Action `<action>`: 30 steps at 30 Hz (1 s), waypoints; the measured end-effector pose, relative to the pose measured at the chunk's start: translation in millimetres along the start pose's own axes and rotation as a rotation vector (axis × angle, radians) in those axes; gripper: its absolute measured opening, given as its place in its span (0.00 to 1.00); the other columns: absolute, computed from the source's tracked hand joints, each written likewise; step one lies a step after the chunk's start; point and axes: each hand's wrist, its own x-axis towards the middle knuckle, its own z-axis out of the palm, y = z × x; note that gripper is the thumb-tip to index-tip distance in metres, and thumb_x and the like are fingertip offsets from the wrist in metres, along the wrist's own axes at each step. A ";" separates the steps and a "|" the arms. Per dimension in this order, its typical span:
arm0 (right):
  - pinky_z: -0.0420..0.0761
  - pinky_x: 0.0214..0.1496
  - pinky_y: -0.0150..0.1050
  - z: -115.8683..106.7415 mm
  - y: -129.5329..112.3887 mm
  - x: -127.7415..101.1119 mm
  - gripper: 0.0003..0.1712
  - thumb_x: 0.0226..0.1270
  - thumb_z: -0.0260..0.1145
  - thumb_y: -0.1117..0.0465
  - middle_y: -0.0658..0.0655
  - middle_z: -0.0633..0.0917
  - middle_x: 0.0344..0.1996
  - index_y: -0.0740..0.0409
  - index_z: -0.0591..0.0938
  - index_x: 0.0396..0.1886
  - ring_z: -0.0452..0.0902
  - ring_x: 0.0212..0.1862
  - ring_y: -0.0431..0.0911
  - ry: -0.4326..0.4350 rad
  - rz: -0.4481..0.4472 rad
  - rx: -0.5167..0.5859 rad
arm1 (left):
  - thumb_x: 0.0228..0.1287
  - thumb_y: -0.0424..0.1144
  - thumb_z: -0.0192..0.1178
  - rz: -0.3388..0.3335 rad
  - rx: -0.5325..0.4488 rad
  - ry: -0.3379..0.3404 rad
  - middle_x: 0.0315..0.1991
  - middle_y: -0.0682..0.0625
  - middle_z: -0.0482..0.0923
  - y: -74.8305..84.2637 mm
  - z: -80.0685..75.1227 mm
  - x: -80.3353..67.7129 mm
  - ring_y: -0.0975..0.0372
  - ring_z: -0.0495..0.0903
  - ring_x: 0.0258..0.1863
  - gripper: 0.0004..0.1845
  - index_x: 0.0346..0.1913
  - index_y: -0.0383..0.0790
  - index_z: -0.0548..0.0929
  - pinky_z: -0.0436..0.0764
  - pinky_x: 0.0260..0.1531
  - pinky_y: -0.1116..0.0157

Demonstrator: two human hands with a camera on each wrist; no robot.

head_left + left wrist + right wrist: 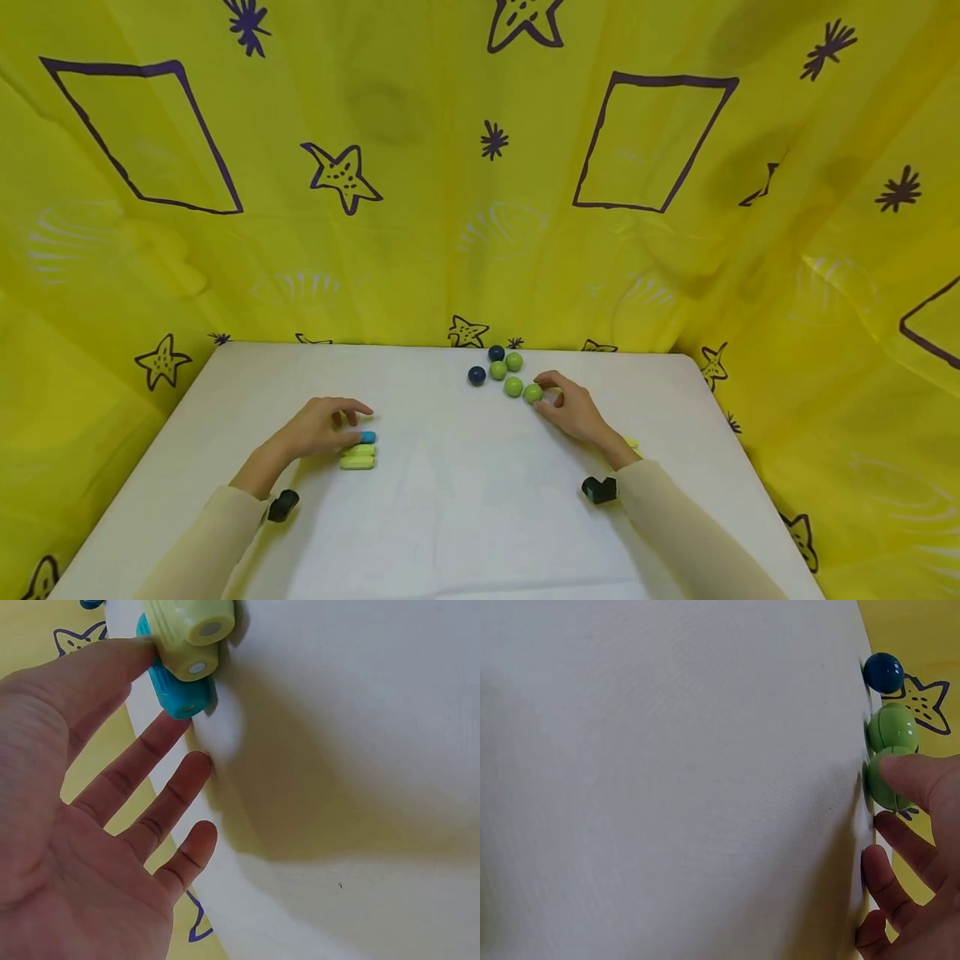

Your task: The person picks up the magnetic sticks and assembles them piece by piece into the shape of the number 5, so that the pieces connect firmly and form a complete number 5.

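In the head view, a blue rod-like plastic piece (368, 437) lies beside two pale yellow ones (357, 462) of the same kind. Their ends show small round metal dots in the left wrist view. My left hand (324, 427) is at this group with its thumb (124, 660) against the side of the pieces and its other fingers loosely spread. On the right, my right hand (573, 410) has thumb and forefinger around a glossy green ball (533, 394). In the right wrist view the thumb (911, 774) overlaps that ball; part of the fingers is hidden.
Several more green balls (513, 387) and two dark blue balls (477, 376) sit near the back edge of the white table (450, 517). A pale yellow piece (632, 442) shows partly behind my right wrist. A yellow patterned curtain (420, 250) surrounds the back and sides.
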 end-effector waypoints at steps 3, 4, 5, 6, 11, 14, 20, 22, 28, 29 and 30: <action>0.70 0.35 0.37 1.0 -0.7 0.6 0.23 0.67 0.73 0.63 0.59 0.84 0.58 0.53 0.79 0.60 0.70 0.30 0.44 0.020 0.017 -0.001 | 0.61 0.36 0.74 0.003 -0.006 -0.005 0.38 0.51 0.84 0.4 0.0 0.8 0.56 0.77 0.36 0.17 0.52 0.39 0.88 0.79 0.40 0.57; 0.70 0.35 0.37 1.3 -0.9 0.7 0.23 0.67 0.73 0.63 0.59 0.84 0.58 0.53 0.79 0.60 0.70 0.31 0.45 0.024 0.023 -0.001 | 0.61 0.36 0.73 0.006 -0.004 -0.006 0.38 0.51 0.84 0.6 0.1 1.2 0.56 0.77 0.36 0.16 0.51 0.39 0.88 0.79 0.39 0.57; 0.70 0.36 0.37 1.5 -1.1 0.8 0.22 0.67 0.73 0.63 0.59 0.84 0.58 0.53 0.79 0.60 0.70 0.31 0.44 0.025 0.029 -0.003 | 0.60 0.35 0.73 0.008 -0.005 -0.008 0.38 0.51 0.84 0.8 0.0 1.7 0.56 0.77 0.36 0.15 0.50 0.39 0.88 0.79 0.38 0.59; 0.70 0.36 0.38 1.6 -1.2 0.8 0.22 0.67 0.73 0.63 0.59 0.84 0.57 0.53 0.80 0.60 0.70 0.31 0.45 0.026 0.034 -0.003 | 0.60 0.33 0.72 0.006 -0.007 -0.009 0.37 0.51 0.84 0.9 0.0 2.1 0.56 0.77 0.35 0.14 0.49 0.38 0.89 0.79 0.37 0.60; 0.71 0.37 0.38 2.1 -1.6 0.6 0.23 0.67 0.73 0.64 0.59 0.85 0.55 0.54 0.80 0.60 0.71 0.33 0.45 0.024 0.042 -0.001 | 0.56 0.26 0.69 -0.015 -0.015 -0.013 0.35 0.54 0.83 0.7 0.8 3.9 0.59 0.75 0.33 0.11 0.43 0.39 0.89 0.76 0.34 0.65; 0.71 0.37 0.38 1.7 -2.1 0.4 0.22 0.67 0.73 0.64 0.59 0.85 0.54 0.55 0.80 0.60 0.71 0.33 0.45 0.026 0.030 0.002 | 0.56 0.25 0.69 -0.010 -0.015 -0.008 0.33 0.55 0.82 0.6 2.2 5.0 0.60 0.75 0.32 0.11 0.41 0.39 0.89 0.76 0.34 0.65; 0.72 0.36 0.37 1.1 -3.1 0.3 0.22 0.66 0.73 0.64 0.59 0.86 0.53 0.55 0.81 0.59 0.71 0.32 0.45 0.028 0.027 0.007 | 0.54 0.25 0.70 0.011 -0.016 0.006 0.31 0.55 0.82 1.7 3.2 6.8 0.60 0.75 0.31 0.10 0.39 0.40 0.89 0.75 0.34 0.65; 0.72 0.36 0.37 1.0 -3.1 0.1 0.22 0.66 0.73 0.64 0.59 0.86 0.53 0.54 0.81 0.59 0.71 0.32 0.45 0.024 0.032 0.006 | 0.54 0.25 0.70 0.006 -0.016 0.006 0.31 0.55 0.82 2.3 3.4 7.3 0.59 0.75 0.31 0.10 0.39 0.40 0.89 0.75 0.34 0.66; 0.72 0.36 0.37 -0.2 -4.0 -2.0 0.21 0.66 0.74 0.64 0.57 0.86 0.51 0.54 0.82 0.58 0.72 0.33 0.45 0.009 0.037 0.009 | 0.55 0.27 0.72 -0.002 -0.023 -0.010 0.31 0.53 0.82 3.4 5.8 10.1 0.56 0.76 0.32 0.09 0.39 0.38 0.89 0.75 0.35 0.65; 0.73 0.36 0.37 -0.5 -4.3 -2.4 0.21 0.66 0.74 0.64 0.57 0.86 0.50 0.54 0.82 0.58 0.72 0.33 0.45 0.005 0.035 0.010 | 0.55 0.28 0.72 -0.004 -0.024 -0.012 0.31 0.53 0.82 3.9 6.3 10.6 0.56 0.76 0.32 0.09 0.40 0.38 0.89 0.75 0.35 0.65; 0.73 0.36 0.37 -0.8 -4.6 -2.7 0.21 0.66 0.74 0.64 0.57 0.86 0.50 0.54 0.82 0.58 0.72 0.33 0.45 0.000 0.032 0.011 | 0.56 0.28 0.72 -0.007 -0.025 -0.013 0.31 0.53 0.82 4.3 7.0 11.0 0.56 0.76 0.33 0.09 0.40 0.39 0.89 0.76 0.35 0.65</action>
